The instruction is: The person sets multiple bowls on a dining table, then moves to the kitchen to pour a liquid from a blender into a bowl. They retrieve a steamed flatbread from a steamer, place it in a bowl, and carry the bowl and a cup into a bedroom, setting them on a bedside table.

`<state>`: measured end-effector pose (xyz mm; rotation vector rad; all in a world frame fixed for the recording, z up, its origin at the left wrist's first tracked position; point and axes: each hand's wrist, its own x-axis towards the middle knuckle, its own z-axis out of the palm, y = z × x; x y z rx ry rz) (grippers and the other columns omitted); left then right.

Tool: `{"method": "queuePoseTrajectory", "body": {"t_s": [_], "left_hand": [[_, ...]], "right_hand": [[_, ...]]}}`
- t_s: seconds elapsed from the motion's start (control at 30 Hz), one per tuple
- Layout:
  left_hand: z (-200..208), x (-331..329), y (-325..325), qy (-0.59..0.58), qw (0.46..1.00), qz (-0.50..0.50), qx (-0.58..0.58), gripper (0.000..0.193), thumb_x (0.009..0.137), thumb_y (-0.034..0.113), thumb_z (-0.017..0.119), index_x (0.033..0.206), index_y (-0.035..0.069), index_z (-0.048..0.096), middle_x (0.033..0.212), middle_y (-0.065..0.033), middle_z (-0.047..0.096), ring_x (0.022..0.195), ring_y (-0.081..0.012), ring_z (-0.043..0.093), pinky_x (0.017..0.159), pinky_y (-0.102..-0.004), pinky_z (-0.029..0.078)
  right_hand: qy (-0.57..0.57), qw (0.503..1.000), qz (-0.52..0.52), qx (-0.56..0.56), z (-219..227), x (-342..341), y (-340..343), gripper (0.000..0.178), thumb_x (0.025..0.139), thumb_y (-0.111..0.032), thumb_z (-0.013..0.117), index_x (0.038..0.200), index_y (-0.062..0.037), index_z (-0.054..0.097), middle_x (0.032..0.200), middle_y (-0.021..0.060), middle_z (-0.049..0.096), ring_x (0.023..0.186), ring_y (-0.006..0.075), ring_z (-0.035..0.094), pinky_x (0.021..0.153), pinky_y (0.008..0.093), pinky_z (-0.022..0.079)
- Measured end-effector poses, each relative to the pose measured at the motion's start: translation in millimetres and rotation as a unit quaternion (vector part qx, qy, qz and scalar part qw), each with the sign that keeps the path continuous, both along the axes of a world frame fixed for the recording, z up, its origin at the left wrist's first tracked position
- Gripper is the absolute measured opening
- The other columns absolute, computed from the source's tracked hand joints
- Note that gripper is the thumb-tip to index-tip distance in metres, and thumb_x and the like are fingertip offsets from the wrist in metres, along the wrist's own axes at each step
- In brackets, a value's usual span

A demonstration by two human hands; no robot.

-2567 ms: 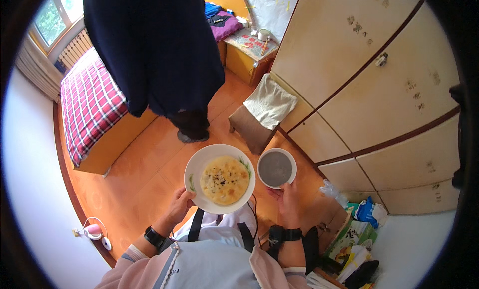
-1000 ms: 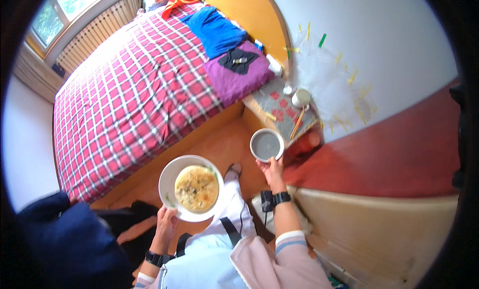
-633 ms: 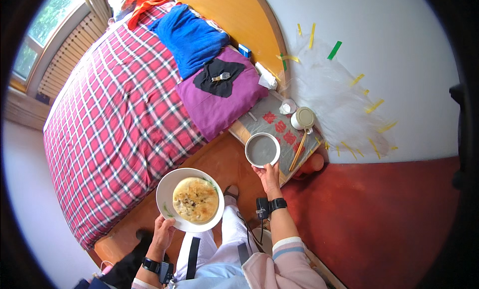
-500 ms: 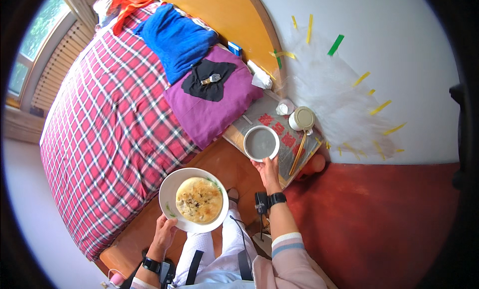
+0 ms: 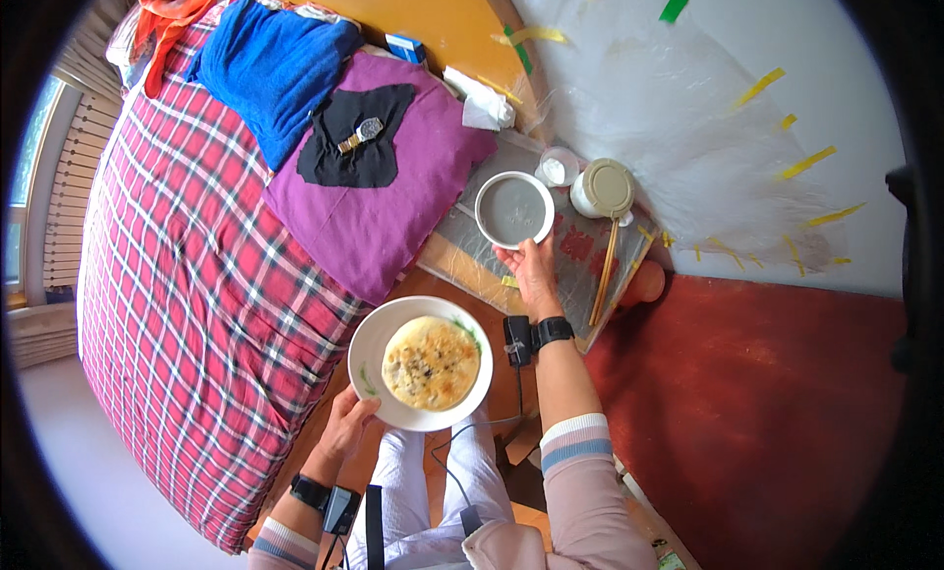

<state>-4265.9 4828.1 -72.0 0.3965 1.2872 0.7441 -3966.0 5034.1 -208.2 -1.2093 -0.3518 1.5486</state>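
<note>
My left hand (image 5: 344, 422) grips the lower left rim of a white plate (image 5: 366, 385), a deep one with green leaf marks. A round browned flatbread (image 5: 431, 363) lies in it. At the small table, my right hand (image 5: 534, 273) has its fingers closed on the near side of a white bowl (image 5: 480, 216) filled with a smooth greyish liquid (image 5: 514, 211). Whether that bowl rests on the tabletop or is just above it, I cannot tell. Right of it stand a lidded white mug (image 5: 603, 188) and, below the mug, a pair of wooden chopsticks (image 5: 605, 275).
The small table (image 5: 447, 238) has a grey patterned cover. A small clear cup (image 5: 558, 167) and white tissues (image 5: 480, 100) are at its back. To the left, a checked bed (image 5: 206, 275) carries a purple cushion (image 5: 433, 157), black cloth, a wristwatch (image 5: 361, 135) and a blue towel (image 5: 270, 68).
The view has shifted closer to the small table. The plate of flatbread has moved right and up in view. My right hand remains on the bowl.
</note>
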Motion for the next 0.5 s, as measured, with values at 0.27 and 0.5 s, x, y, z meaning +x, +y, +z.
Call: {"method": "queuePoseTrajectory", "body": {"t_s": [0.27, 0.5], "left_hand": [[-43, 23, 54, -0.013, 0.996, -0.084, 0.010, 0.039, 0.090, 0.008, 0.052, 0.128, 0.001, 0.049, 0.111, -0.0073, 0.062, 0.096, -0.0168, 0.062, 0.083, -0.0315, 0.054], [-63, 71, 91, -0.044, 0.989, -0.143, -0.007, 0.040, 0.090, 0.008, 0.051, 0.129, -0.001, 0.047, 0.111, -0.0115, 0.063, 0.093, -0.0215, 0.065, 0.078, -0.0337, 0.057]], "right_hand": [[-0.012, 0.998, 0.042, -0.046, -6, 11, 2, 0.074, 0.091, -0.014, 0.054, 0.146, -0.0126, 0.004, 0.117, 0.0217, 0.054, 0.088, 0.0299, 0.067, 0.071, 0.0355, 0.058], [-0.174, 0.977, -0.069, -0.103, 71, 88, -107, 0.068, 0.095, -0.024, 0.056, 0.149, -0.0106, 0.016, 0.100, 0.0212, 0.065, 0.075, 0.0215, 0.069, 0.062, 0.0282, 0.057]]}}
